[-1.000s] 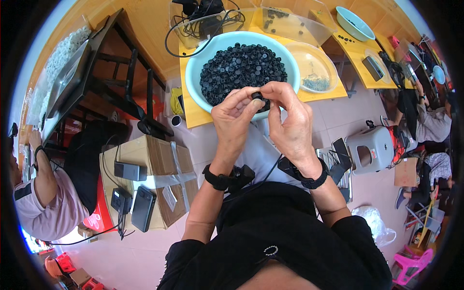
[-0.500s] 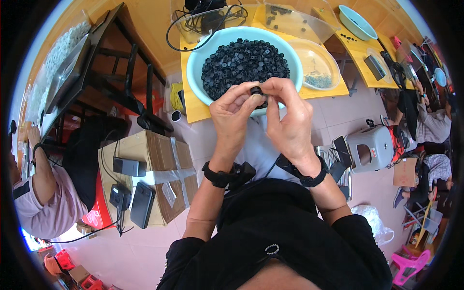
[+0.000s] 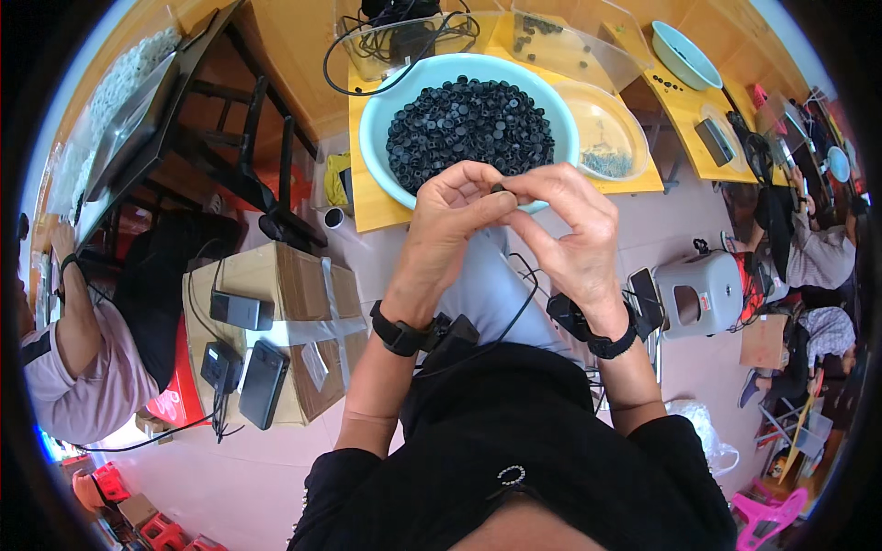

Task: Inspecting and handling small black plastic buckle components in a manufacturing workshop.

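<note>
In front of a pale turquoise basin [image 3: 372, 161], my two hands meet at the fingertips. Between the thumb and forefinger of my left hand [image 3: 446, 220] is a small black round cap [image 3: 497, 188], mostly covered by the fingers. My right hand [image 3: 577, 225] is closed in a pinch right against that cap. Whatever its fingertips hold is too small and covered to make out. A heap of similar small black caps [image 3: 469, 129] fills much of the basin. Dark bands with small devices are strapped to both wrists.
The basin stands on a yellow table [image 3: 372, 207]. Beside it sits a round clear tray [image 3: 602, 115] with small thin pieces. A cardboard box [image 3: 303, 312] with cabled devices is at my left, a grey stool [image 3: 703, 294] at my right. Other people sit at both sides.
Both hands have come slightly lower and to the right, still joined at the fingertips. The black cap, plainer to see before, is now more covered by the fingers.
</note>
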`<control>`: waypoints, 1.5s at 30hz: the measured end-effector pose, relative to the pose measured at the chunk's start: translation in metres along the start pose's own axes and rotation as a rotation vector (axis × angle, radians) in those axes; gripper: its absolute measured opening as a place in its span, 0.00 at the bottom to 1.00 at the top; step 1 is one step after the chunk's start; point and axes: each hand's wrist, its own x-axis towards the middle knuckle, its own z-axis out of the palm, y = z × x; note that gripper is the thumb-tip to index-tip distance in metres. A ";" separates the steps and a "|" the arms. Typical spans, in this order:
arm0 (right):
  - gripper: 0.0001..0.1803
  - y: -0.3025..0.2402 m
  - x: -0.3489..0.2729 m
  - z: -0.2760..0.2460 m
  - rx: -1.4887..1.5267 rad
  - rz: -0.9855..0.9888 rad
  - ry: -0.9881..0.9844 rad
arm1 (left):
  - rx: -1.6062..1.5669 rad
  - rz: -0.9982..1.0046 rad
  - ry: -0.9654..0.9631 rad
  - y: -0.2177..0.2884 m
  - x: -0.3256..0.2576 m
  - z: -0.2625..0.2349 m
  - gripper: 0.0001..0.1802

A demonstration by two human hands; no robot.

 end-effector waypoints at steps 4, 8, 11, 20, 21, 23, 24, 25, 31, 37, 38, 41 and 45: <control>0.14 0.013 -0.006 -0.006 0.226 0.184 0.018 | -0.120 -0.106 0.003 0.001 -0.003 -0.001 0.08; 0.14 0.022 -0.007 -0.009 0.414 0.305 -0.024 | -0.118 -0.189 0.015 0.001 0.001 -0.002 0.09; 0.14 0.023 -0.007 -0.005 0.434 0.353 -0.008 | -0.138 -0.230 0.058 -0.001 0.005 -0.001 0.09; 0.16 0.021 -0.009 0.003 0.052 0.224 0.125 | -0.158 -0.260 0.045 -0.009 0.008 0.000 0.10; 0.16 0.022 -0.007 0.001 0.016 0.189 0.096 | -0.170 -0.265 0.037 -0.009 0.008 0.001 0.10; 0.16 0.022 -0.005 -0.001 -0.022 0.155 0.067 | -0.173 -0.319 0.031 -0.008 0.010 -0.001 0.11; 0.16 0.023 -0.004 -0.002 -0.055 0.121 0.057 | -0.176 -0.370 0.023 -0.008 0.011 -0.001 0.12; 0.16 0.023 -0.003 -0.002 -0.087 0.091 0.046 | -0.181 -0.365 0.014 -0.008 0.012 -0.001 0.12; 0.14 0.021 0.000 -0.005 -0.078 0.107 0.033 | -0.168 -0.367 -0.003 -0.009 0.011 0.000 0.16; 0.13 0.022 0.001 -0.007 -0.077 0.074 -0.011 | -0.294 -0.419 -0.035 -0.013 0.013 -0.001 0.15; 0.13 0.022 0.002 -0.008 -0.074 0.071 -0.007 | -0.312 -0.417 -0.046 -0.013 0.013 -0.001 0.15; 0.12 0.024 0.005 -0.008 -0.170 -0.056 -0.006 | -0.330 -0.406 -0.062 -0.012 0.013 0.000 0.14; 0.13 0.023 0.005 -0.006 -0.090 -0.018 0.041 | -0.291 -0.337 -0.029 -0.009 0.010 0.007 0.14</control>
